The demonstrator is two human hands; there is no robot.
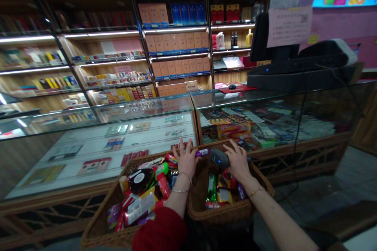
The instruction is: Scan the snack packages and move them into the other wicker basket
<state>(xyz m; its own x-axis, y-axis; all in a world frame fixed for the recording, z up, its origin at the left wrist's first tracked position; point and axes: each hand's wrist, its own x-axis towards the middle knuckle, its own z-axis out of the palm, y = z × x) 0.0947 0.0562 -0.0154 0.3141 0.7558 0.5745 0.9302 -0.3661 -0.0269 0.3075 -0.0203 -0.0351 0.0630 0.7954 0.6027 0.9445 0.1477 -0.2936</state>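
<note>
My left hand (186, 159) is over the inner edge of a wicker basket (97, 219) and pinches a small purple snack packet (202, 152) at its thumb side. A barcode label seems to show on the packet, which points toward the scanner. My right hand (238, 160) is wrapped round a dark barcode scanner (219, 158) above a smaller wicker basket (229, 215). Assorted sweets fill the left basket, among them a red packet (163, 185) and a black round pack (141, 180). The smaller basket holds several wrapped snacks, including a green one (211, 187).
A glass display counter (144, 106) stands just beyond the baskets. On its right sit a monitor (259, 43) and a dark cash-drawer unit (271, 74) with a hanging cable (299, 133). Shelves of boxes (176, 43) line the back wall.
</note>
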